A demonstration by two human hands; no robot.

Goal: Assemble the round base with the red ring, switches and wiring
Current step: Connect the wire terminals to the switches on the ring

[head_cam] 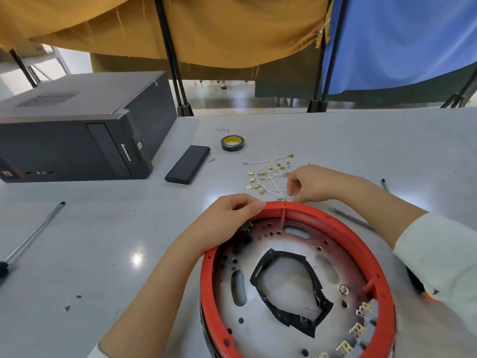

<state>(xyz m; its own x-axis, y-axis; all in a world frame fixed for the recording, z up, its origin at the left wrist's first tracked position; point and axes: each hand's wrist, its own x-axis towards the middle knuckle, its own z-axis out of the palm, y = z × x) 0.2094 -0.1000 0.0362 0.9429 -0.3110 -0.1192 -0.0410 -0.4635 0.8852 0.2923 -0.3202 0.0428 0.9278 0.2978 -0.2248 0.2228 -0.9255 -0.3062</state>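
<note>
Round base: lies flat on the grey table, directly in front of the person; central opening edged with black tape.
Red ring: seated around the rim of the base.
Left hand: fingers curled over the far-left rim, gripping the red ring, beside a dark switch.
Right hand: fingertips pinching one white wire just beyond the far rim.
Risk, tangling: the loose wires lie crossed; lifting one may drag others.
Risk, shifting: a loosened rim grip may let the base slide while a terminal is pressed on.
Risk, mismatch: the brass terminals look alike; a wrong tab may be chosen.
Count, switch terminals: at least four brass-tabbed units along the near-right rim.
Count, wires: several; exact number cannot be told.
Count, tape roll: one.
Count, screwdriver: one at left.
</note>
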